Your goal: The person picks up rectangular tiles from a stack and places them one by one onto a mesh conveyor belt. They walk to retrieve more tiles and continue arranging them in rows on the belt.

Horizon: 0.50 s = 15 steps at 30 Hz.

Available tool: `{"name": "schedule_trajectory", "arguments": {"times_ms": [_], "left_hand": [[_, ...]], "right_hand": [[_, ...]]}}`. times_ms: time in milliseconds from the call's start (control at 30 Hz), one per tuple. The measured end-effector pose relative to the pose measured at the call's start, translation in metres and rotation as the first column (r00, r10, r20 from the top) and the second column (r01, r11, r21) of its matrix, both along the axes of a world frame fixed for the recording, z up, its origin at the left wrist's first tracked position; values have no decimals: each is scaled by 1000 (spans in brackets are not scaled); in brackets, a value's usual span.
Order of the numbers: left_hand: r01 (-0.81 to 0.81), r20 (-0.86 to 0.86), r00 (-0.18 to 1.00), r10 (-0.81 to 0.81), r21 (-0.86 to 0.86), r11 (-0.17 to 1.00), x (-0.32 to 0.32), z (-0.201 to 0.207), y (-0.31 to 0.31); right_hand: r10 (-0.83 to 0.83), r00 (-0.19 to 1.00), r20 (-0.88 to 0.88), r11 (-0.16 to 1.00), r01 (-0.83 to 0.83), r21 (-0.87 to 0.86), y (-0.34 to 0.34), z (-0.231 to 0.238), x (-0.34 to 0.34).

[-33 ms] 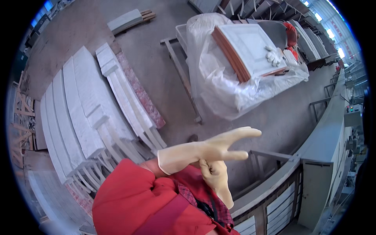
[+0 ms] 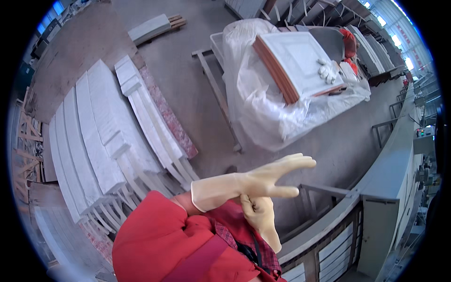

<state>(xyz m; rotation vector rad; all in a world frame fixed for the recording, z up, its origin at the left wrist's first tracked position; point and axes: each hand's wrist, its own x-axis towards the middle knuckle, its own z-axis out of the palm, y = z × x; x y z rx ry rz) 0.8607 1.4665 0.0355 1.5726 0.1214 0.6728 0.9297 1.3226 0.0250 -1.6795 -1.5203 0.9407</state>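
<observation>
My left hand (image 2: 268, 177) wears a long cream rubber glove and stretches out to the right. Its fingers are apart, with nothing between them. The glove's cuff (image 2: 202, 195) reaches over the wrist, with bare skin showing between it and my red sleeve (image 2: 155, 230). Just below, my right hand (image 2: 259, 216), in a matching glove, has its fingers closed on the underside of the left glove near the heel of the hand. Part of that grip is hidden by the left hand.
Bundled white stone slabs (image 2: 101, 122) lie to the left. Ahead, a stack of brown-edged panels (image 2: 298, 58) sits on plastic sheeting (image 2: 253, 103), with white work gloves (image 2: 328, 71) on top. A metal rail (image 2: 218, 94) stands beside it. A long grey machine (image 2: 380, 174) runs along the right.
The surroundings sit slightly lower in the picture. Both hands keep nearly the same pose, with the right still gripping the left glove.
</observation>
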Motion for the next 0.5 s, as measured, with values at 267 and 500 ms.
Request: {"name": "schedule_trajectory", "arguments": {"times_ms": [267,500], "left_hand": [[-252,-15,967,254,96,963,14,16,113],[-609,-30,784,620,159,777,-51,7,210]], "right_hand": [[219,947,-236,976,-214,49,136,13,50],[386,887,-252,922,-377,87,268,22,33]]}}
